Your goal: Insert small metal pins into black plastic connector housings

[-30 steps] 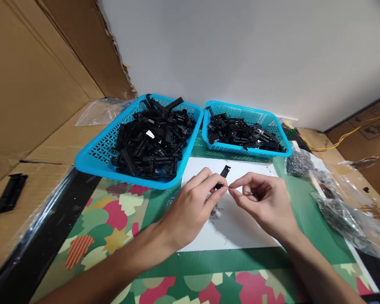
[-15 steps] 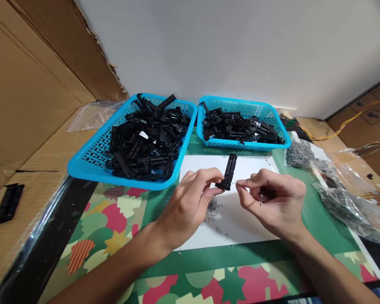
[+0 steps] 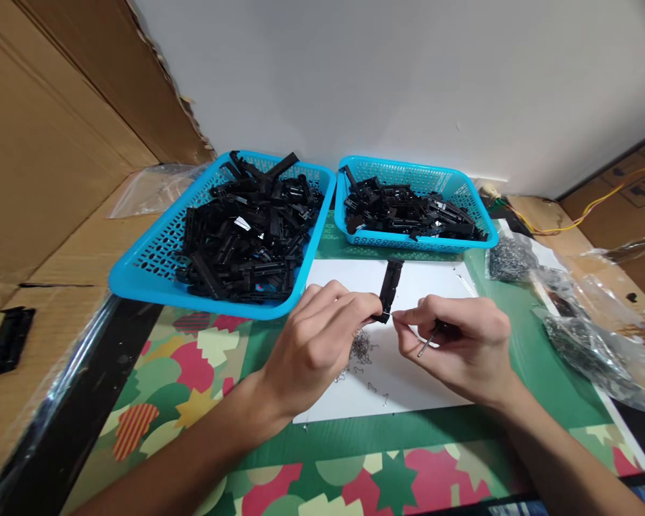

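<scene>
My left hand (image 3: 322, 337) grips the lower end of a long, narrow black plastic part (image 3: 391, 283), which stands tilted upward above the white sheet. My right hand (image 3: 459, 344) is closed, thumb and forefinger pinching a tiny thin metal wire piece (image 3: 389, 314) against the lower right edge of that part. A slim metal rod (image 3: 428, 344), perhaps a tool, sticks out from under the curled fingers of the same hand; its other end is hidden in the palm. Below the hands lies a small heap of bent wire pieces (image 3: 361, 347), with several strays around it.
Two blue baskets, left (image 3: 134, 279) and right (image 3: 424, 244), hold many black plastic parts. White paper (image 3: 419, 398) lies on the green patterned surface. Clear bags of small metal pieces (image 3: 585, 347) are at right. Another black part (image 3: 8, 340) rests on cardboard far left.
My right hand has moved left, bringing the wire piece up to the black part. The metal rod has swung to a slant. My left hand has rolled slightly over the part.
</scene>
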`<state>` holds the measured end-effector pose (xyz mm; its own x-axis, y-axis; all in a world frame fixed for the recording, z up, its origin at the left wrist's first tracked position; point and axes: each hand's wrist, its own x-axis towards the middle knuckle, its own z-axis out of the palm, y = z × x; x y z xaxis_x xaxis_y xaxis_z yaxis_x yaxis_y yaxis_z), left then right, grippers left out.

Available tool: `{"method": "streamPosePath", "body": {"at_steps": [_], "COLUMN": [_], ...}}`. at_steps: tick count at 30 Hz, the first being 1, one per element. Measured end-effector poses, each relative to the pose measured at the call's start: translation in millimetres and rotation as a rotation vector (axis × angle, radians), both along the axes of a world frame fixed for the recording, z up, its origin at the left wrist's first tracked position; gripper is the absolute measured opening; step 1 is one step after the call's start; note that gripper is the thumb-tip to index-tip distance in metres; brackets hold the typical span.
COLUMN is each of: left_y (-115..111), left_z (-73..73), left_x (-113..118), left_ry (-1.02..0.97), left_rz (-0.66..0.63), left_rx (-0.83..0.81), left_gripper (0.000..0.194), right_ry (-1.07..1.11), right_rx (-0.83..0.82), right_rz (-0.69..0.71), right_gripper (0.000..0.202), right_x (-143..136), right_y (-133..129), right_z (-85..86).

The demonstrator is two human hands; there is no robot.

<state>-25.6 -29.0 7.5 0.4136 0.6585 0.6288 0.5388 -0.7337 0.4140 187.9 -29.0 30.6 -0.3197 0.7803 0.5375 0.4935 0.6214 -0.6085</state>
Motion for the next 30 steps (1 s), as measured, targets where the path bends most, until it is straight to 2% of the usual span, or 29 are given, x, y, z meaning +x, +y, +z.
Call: {"method": "streamPosePath", "body": {"at_steps": [7,15,21,30], "left_y": [-0.2,-0.8,-2.6,-1.4], "left_z": [1.2,2.7,0.9,1.9], "left_x": [-1.4,-1.0,-0.5,0.1], "left_ry": [0.069,0.056,0.03,0.021], "left_rz": [0.027,0.021,0.05,0.025], "left_rx": [0.104,0.106,0.083,0.086], "left_gripper": [0.017,0.017,0.02,0.021], "right_ry": [-0.089,-0.225,-0.227,-0.229], "right_rx": [0.073,0.253,0.306,0.281], "right_rz": [-0.019,-0.059,-0.137,-0.047], "right_gripper": [0.021,0.027,0.028,0.028], "right_x": [1.5,2.7,4.2,4.5], "right_y": [0.2,-0.5,-2.2,-0.5], "right_z": [-0.2,-6.4,-8.0,-9.7]}}
